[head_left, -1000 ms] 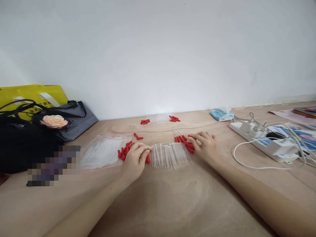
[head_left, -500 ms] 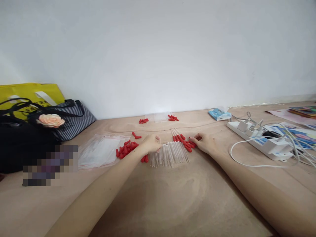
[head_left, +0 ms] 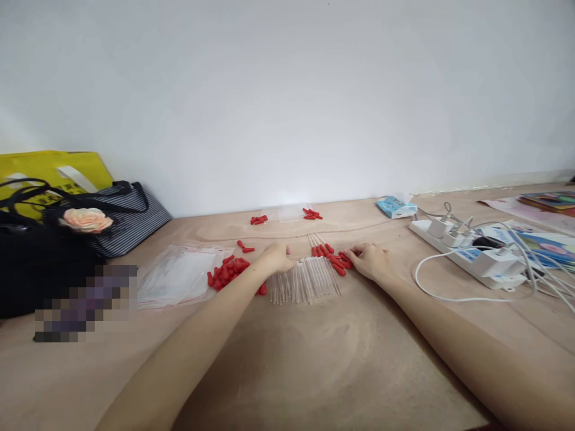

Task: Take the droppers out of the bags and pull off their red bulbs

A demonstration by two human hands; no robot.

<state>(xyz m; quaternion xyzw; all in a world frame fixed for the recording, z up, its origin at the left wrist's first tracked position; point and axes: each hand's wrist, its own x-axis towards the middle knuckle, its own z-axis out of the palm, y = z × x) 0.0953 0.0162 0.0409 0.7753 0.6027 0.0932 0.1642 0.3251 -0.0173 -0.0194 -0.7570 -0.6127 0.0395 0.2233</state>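
A row of clear thin tubes (head_left: 305,281) lies on the wooden table (head_left: 314,359). My left hand (head_left: 275,258) rests at the row's left end, fingers curled down onto the tubes; whether it holds one is hidden. A pile of loose red caps (head_left: 227,270) lies just left of it. My right hand (head_left: 371,260) sits at the row's right end, fingers bent among red-capped tubes (head_left: 335,258), touching them. Farther back lie more clear tubes (head_left: 291,214) with small groups of red caps (head_left: 258,219) beside them.
Clear plastic bags (head_left: 177,276) lie left of the caps. A striped bag (head_left: 121,218), a black bag (head_left: 40,263) and a yellow bag (head_left: 54,170) stand at the far left. A white power strip (head_left: 476,254) with cables, a tissue pack (head_left: 395,208) and papers (head_left: 548,239) occupy the right.
My left hand moved from the red caps rightward and farther away, onto the left end of the tube row. My right hand stayed at the capped tubes. The view shifted slightly.
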